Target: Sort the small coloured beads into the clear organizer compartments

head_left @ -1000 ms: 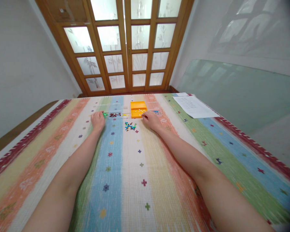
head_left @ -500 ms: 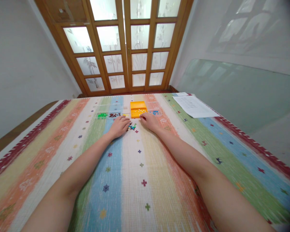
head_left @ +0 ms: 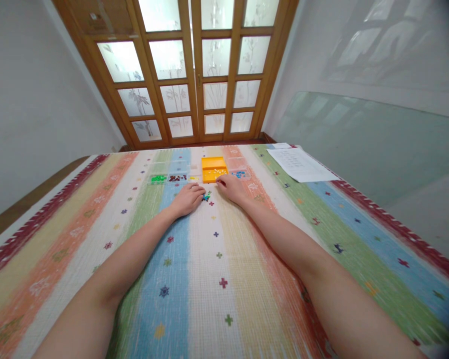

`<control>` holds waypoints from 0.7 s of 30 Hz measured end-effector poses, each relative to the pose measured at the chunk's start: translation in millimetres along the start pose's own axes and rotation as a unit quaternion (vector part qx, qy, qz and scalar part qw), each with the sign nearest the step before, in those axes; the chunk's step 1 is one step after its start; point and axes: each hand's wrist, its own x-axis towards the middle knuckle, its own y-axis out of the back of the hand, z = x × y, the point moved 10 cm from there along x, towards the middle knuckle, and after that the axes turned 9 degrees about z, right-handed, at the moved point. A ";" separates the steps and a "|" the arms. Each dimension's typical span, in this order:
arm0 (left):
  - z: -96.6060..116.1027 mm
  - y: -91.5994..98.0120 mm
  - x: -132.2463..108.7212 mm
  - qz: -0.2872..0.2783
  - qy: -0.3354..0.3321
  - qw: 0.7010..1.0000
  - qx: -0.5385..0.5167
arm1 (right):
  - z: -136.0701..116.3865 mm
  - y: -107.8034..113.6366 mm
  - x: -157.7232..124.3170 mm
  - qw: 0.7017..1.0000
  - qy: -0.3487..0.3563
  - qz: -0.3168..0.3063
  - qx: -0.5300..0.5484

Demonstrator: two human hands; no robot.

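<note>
A small heap of mixed coloured beads (head_left: 207, 196) lies on the striped tablecloth (head_left: 209, 279). My left hand (head_left: 187, 198) rests palm down over the heap's left part, fingers curled together on the beads; what they pinch is too small to see. My right hand (head_left: 230, 187) lies just right of the heap, its fingertips pinched together near the front edge of the orange tray (head_left: 214, 168). Behind the hands stand clear compartments with green beads (head_left: 158, 178), dark red beads (head_left: 177, 177) and blue beads (head_left: 240, 174).
A white printed sheet (head_left: 299, 165) lies at the far right of the table. Wooden glass-paned doors (head_left: 198, 75) stand behind the table's far edge. A glass panel (head_left: 359, 144) leans along the right wall.
My left hand left the green beads' compartment and moved right onto the mixed heap, covering more of it now. My right hand shifted slightly left and stays by the orange tray.
</note>
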 end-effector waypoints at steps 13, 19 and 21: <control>-18.4 13.1 -1.5 0.059 0.023 0.998 -0.014 | -2.5 3.0 -0.7 1.000 -0.001 -0.002 0.005; -77.2 31.7 -11.5 0.138 0.125 0.982 -0.008 | -1.8 0.7 -1.3 1.000 0.001 -0.011 0.001; -96.7 34.5 -16.1 0.149 0.150 0.977 0.002 | -2.8 1.4 -1.7 1.000 0.002 -0.011 -0.001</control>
